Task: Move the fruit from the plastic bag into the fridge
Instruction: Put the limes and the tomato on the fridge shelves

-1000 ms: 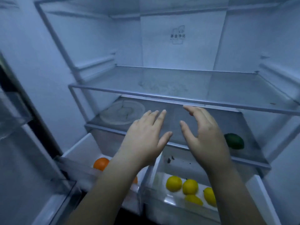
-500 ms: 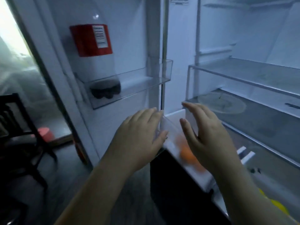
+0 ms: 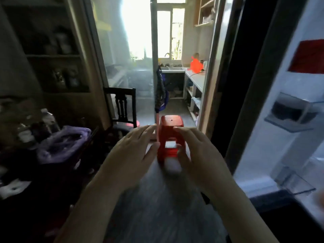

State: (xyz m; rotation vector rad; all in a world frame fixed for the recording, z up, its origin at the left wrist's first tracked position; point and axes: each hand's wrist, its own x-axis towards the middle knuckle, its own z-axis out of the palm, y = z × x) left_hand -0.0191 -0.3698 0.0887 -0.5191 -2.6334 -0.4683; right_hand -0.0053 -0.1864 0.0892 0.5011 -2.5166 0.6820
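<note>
My left hand [image 3: 130, 153] and my right hand [image 3: 196, 155] are held out side by side in front of me, fingers relaxed and spread, holding nothing. The open fridge door [image 3: 287, 106] fills the right side, with a clear door bin [image 3: 291, 118] holding a dark bottle base below a red label [image 3: 308, 57]. The fridge interior and its fruit are out of view. An orange plastic bag [image 3: 196, 64] sits on a distant counter through the doorway.
A red plastic stool [image 3: 171, 137] stands on the floor just beyond my hands. A dark wooden chair [image 3: 124, 106] is left of it, a cluttered table with a purple cloth [image 3: 61, 142] at left, shelves behind it. A kitchen doorway lies ahead.
My view has swung left, from the fridge shelves and drawers past the door to the room and doorway. Both hands stayed empty and in the same pose in front of me.
</note>
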